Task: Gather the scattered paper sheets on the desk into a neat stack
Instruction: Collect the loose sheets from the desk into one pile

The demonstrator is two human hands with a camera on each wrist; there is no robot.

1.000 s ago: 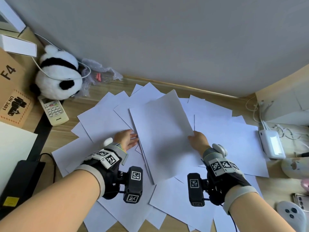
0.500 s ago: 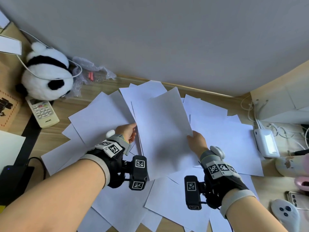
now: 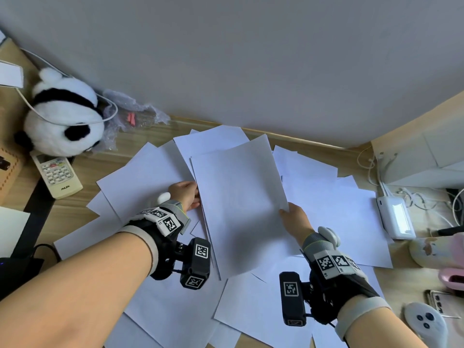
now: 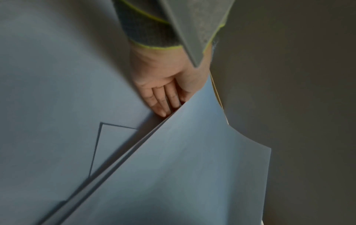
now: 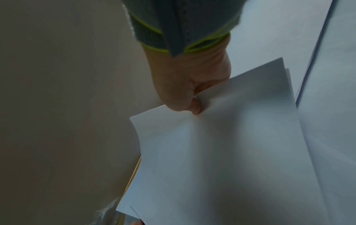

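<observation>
Right wrist view, right hand [image 5: 185, 85] pinching stack [image 5: 221, 152], left wrist view, left hand [image 4: 165, 85] fingers flat underneath.

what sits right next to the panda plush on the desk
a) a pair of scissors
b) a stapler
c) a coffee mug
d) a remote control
d: a cream remote control with a keypad lies on the desk just below the panda plush; no stapler, mug or scissors shows near it.

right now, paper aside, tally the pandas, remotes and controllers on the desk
panda: 1
remote: 1
controller: 1
total: 3
</observation>
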